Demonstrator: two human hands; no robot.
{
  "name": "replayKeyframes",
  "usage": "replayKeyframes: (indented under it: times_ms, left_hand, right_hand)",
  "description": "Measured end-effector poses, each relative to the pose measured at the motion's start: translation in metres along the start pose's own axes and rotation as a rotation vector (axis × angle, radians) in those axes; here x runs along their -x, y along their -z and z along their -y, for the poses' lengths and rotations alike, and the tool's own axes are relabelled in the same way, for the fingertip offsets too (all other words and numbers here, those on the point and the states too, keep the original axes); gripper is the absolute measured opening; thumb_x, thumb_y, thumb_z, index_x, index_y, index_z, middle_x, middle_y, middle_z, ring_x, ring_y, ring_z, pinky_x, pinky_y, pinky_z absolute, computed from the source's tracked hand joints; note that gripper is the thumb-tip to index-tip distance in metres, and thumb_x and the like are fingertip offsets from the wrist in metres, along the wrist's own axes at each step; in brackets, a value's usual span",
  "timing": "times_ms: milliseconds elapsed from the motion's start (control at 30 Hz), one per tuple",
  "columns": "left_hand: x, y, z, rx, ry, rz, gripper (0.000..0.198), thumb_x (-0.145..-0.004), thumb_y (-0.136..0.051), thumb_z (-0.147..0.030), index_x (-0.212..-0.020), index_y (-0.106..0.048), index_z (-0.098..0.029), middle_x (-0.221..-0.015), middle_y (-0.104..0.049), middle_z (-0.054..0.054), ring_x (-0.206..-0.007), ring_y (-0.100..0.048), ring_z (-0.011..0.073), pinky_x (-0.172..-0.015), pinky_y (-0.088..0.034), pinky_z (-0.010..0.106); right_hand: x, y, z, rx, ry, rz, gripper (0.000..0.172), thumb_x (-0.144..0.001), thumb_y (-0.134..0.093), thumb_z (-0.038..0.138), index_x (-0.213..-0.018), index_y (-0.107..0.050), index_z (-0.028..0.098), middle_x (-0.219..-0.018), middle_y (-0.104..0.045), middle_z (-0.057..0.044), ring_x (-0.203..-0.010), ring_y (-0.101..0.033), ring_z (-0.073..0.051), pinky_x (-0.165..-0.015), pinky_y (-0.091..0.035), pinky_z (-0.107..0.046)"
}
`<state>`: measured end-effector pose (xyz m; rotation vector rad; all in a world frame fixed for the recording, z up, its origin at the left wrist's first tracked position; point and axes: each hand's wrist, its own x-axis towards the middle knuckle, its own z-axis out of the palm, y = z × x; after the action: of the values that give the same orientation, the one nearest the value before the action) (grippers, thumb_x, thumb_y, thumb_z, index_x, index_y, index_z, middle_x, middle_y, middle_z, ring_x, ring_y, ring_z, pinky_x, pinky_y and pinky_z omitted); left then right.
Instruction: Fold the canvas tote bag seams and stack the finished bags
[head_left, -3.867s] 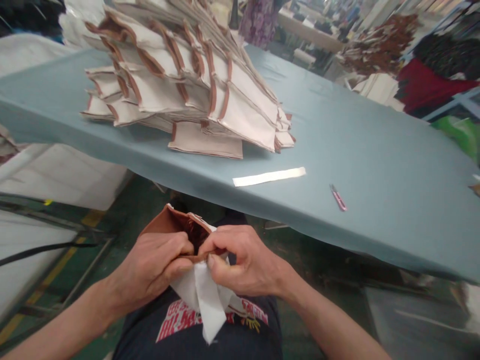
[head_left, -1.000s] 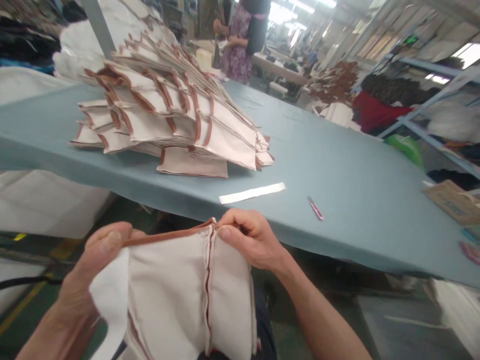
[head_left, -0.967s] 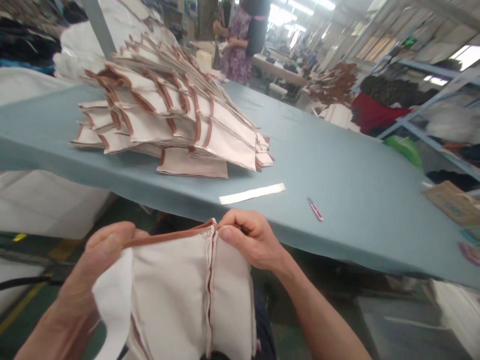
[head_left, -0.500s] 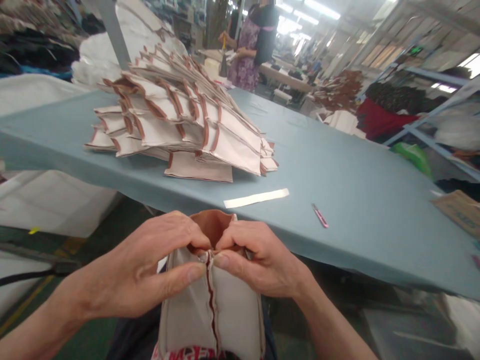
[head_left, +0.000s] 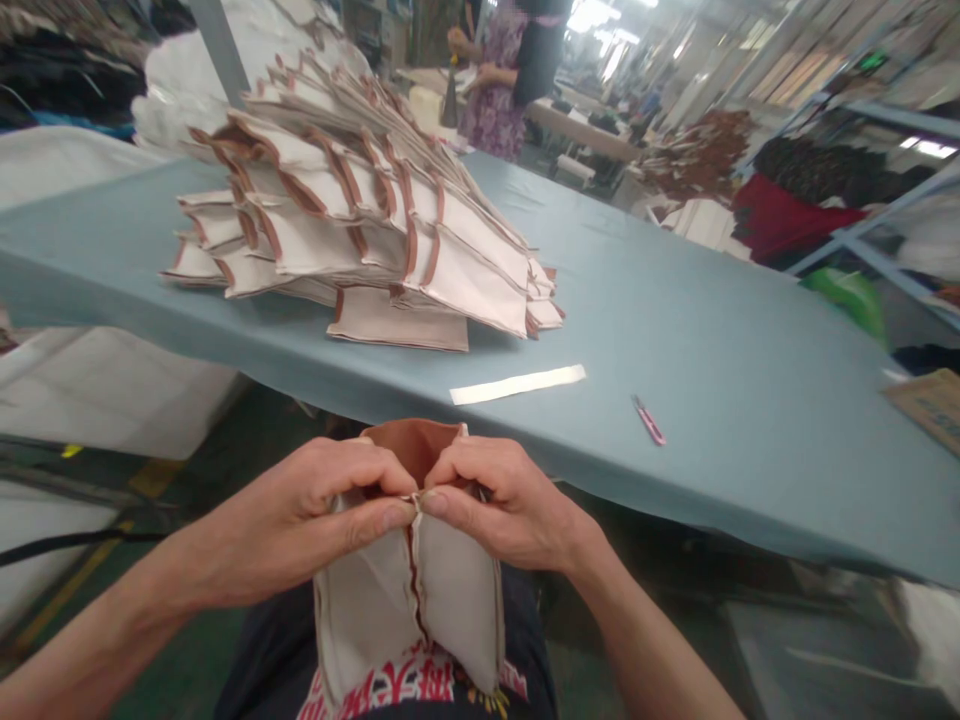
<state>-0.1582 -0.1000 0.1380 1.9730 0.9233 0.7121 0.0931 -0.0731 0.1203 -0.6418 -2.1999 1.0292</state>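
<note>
A cream fabric pouch (head_left: 367,600) with brown lining hangs upright before my body, a brown-edged seam running down its middle. My left hand (head_left: 337,505) pinches the top rim just left of that seam, thumb outside and fingers inside. On the other side my right hand (head_left: 487,500) grips the same rim in the same way, the thumbs nearly touching. The fingertips inside the opening are partly hidden. Beyond the hands, a white strip (head_left: 517,384) and small pink-handled thread snips (head_left: 649,420) lie on the blue-covered table (head_left: 720,400).
A large stack of similar cream pieces with brown edges (head_left: 360,220) covers the table's left part. Its front edge runs just past my hands. A person in a purple patterned garment (head_left: 495,90) stands beyond. Blue shelving (head_left: 877,250) with cloth is at right.
The pouch and both hands have shifted slightly left, and the pouch's lower end has lifted, baring more of the printed dark shirt. The thumbs have come closer together at the seam.
</note>
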Motion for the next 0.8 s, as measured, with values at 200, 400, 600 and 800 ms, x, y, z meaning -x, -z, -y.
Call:
replayKeyframes:
  times_ms: [200,400,600,800]
  left_hand:
    - [0.002,-0.001,-0.007,-0.191,-0.037,-0.015,0.029,-0.102,-0.056,-0.017,-0.075,-0.066,-0.023,-0.063,-0.06,-0.01,-0.055,-0.054,0.0079,-0.054,-0.039,0.019]
    - [0.0,-0.002,-0.018,-0.155,-0.005,-0.09,0.033,-0.102,-0.057,-0.019,-0.069,-0.058,-0.023,-0.062,-0.055,-0.01,-0.054,-0.049,0.0079,-0.051,-0.037,0.018]
    - [0.007,0.009,-0.009,0.078,0.103,0.096,0.037,-0.109,-0.062,-0.036,-0.075,-0.069,-0.023,-0.068,-0.064,-0.006,-0.059,-0.057,0.0117,-0.054,-0.045,0.018]
    - [0.016,0.023,0.007,0.114,0.164,0.212,0.036,-0.114,-0.06,-0.04,-0.09,-0.081,-0.022,-0.078,-0.078,0.0,-0.068,-0.066,0.0156,-0.061,-0.048,0.02]
  right_hand:
    - [0.003,-0.001,0.003,0.035,0.0,0.007,0.03,-0.115,-0.068,0.037,-0.091,-0.07,0.021,-0.083,-0.075,-0.001,-0.076,-0.065,-0.015,-0.074,-0.045,-0.028]
    - [-0.004,0.001,0.017,0.038,-0.059,0.001,0.042,-0.107,-0.078,0.059,-0.091,-0.071,0.021,-0.084,-0.073,0.001,-0.074,-0.062,-0.015,-0.073,-0.044,-0.028]
    - [-0.011,-0.007,0.011,-0.143,-0.095,0.104,0.054,-0.109,-0.072,0.068,-0.082,-0.062,0.022,-0.075,-0.061,0.005,-0.067,-0.052,-0.011,-0.067,-0.038,-0.026]
    - [-0.013,-0.02,0.005,-0.258,-0.19,0.145,0.063,-0.105,-0.069,0.079,-0.08,-0.058,0.022,-0.072,-0.054,0.006,-0.064,-0.044,-0.01,-0.062,-0.033,-0.025]
